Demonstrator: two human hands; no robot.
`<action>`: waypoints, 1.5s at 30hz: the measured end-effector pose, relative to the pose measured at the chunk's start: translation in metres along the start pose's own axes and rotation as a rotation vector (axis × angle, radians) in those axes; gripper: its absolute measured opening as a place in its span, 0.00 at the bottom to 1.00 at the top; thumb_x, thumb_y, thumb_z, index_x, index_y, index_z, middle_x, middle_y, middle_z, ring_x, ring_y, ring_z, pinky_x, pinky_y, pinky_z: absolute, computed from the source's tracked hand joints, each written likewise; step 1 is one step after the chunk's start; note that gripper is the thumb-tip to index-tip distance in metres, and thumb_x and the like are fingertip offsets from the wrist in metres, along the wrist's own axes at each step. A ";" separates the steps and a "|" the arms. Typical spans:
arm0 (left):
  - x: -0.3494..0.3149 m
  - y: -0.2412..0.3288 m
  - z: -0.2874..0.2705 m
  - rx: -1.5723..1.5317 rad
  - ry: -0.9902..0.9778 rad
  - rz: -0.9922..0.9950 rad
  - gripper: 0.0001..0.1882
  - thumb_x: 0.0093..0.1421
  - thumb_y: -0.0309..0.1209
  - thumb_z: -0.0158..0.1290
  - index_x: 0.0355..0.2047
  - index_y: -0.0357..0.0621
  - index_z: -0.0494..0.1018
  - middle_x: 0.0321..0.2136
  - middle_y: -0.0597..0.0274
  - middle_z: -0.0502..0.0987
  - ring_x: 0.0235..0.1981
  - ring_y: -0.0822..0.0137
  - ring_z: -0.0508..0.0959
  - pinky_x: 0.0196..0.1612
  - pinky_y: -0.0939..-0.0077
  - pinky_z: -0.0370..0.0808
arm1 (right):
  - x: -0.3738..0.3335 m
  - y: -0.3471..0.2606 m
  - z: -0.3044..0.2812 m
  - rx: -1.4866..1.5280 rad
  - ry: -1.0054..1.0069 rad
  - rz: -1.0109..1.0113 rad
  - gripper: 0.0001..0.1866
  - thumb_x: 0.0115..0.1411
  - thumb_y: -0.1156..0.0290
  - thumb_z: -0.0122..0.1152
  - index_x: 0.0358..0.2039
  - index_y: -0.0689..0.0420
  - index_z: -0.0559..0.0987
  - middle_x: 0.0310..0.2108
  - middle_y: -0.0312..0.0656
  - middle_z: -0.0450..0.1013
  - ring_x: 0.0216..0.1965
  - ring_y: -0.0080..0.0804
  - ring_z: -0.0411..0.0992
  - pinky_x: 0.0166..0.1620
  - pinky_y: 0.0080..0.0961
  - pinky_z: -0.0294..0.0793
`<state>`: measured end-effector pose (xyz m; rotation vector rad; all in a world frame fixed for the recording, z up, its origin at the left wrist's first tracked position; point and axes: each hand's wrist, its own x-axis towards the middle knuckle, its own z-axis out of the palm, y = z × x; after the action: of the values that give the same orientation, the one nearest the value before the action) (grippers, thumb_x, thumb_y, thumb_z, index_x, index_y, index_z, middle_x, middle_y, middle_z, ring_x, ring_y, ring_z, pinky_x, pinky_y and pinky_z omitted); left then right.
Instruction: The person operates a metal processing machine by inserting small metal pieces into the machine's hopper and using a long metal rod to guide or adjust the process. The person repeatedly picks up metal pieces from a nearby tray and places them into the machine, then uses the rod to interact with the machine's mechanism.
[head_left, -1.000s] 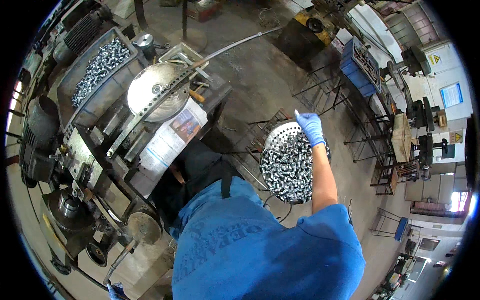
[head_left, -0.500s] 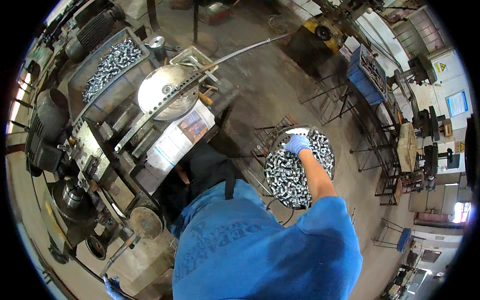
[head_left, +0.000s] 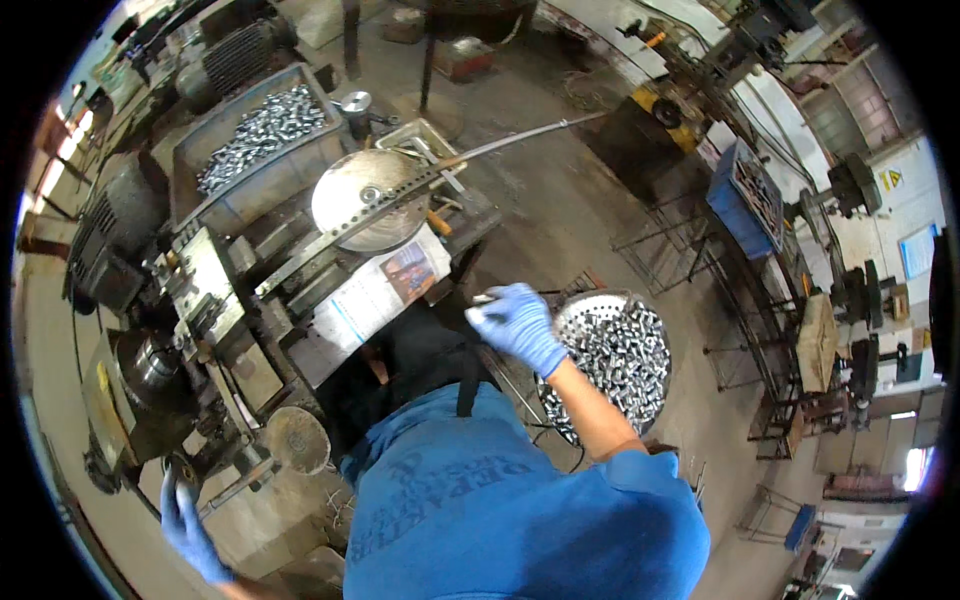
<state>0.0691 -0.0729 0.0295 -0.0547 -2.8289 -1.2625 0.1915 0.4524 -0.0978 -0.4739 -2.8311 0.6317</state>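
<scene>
My right hand (head_left: 518,328), in a blue glove, is raised just left of a round perforated metal basin (head_left: 588,312). Its fingertips are pinched on a small shiny metal fitting (head_left: 486,298). Many similar metal fittings (head_left: 620,355) are heaped in the basin. At the lower left, my left hand (head_left: 190,535), also gloved in blue, reaches up to a small dark handwheel (head_left: 180,474) on the machine. Its fingers lie over the wheel's rim and appear to grip it.
The machine carries a metal chuck (head_left: 152,362) and a long perforated bar (head_left: 340,232). Behind stands a grey bin (head_left: 315,155) of metal parts. A round metal disc (head_left: 335,195) and a printed sheet (head_left: 362,300) lie nearby. A blue crate (head_left: 728,195) stands farther right.
My right hand has lifted out of the basin and moved left with a metal fitting. My left hand has moved up and left from near the lever's end to the handwheel.
</scene>
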 end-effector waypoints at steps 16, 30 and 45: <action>0.011 0.092 0.172 -0.416 -0.538 0.150 0.25 0.57 0.38 0.53 0.52 0.37 0.66 0.36 0.51 0.77 0.37 0.69 0.76 0.43 0.73 0.71 | 0.044 -0.200 0.013 0.341 -0.016 -0.899 0.21 0.43 0.53 0.64 0.24 0.61 0.78 0.32 0.51 0.71 0.38 0.48 0.67 0.46 0.42 0.65; 0.017 0.069 0.179 -1.175 -0.567 -0.138 0.29 0.55 0.36 0.52 0.54 0.31 0.62 0.39 0.57 0.75 0.39 0.69 0.76 0.44 0.78 0.72 | 0.046 -0.212 0.017 0.463 -0.112 -0.866 0.20 0.38 0.56 0.68 0.29 0.56 0.79 0.42 0.53 0.69 0.43 0.52 0.65 0.48 0.42 0.66; 0.008 0.080 0.178 -1.211 -0.469 -0.085 0.28 0.56 0.35 0.51 0.54 0.33 0.62 0.40 0.58 0.75 0.40 0.70 0.74 0.46 0.78 0.70 | 0.047 -0.213 0.023 0.483 -0.091 -0.884 0.21 0.40 0.59 0.67 0.34 0.55 0.79 0.43 0.52 0.68 0.44 0.51 0.66 0.48 0.41 0.66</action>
<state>0.0611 0.1125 -0.0293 -0.2880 -1.8273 -3.0428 0.0858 0.2772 -0.0186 0.8456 -2.4406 1.0575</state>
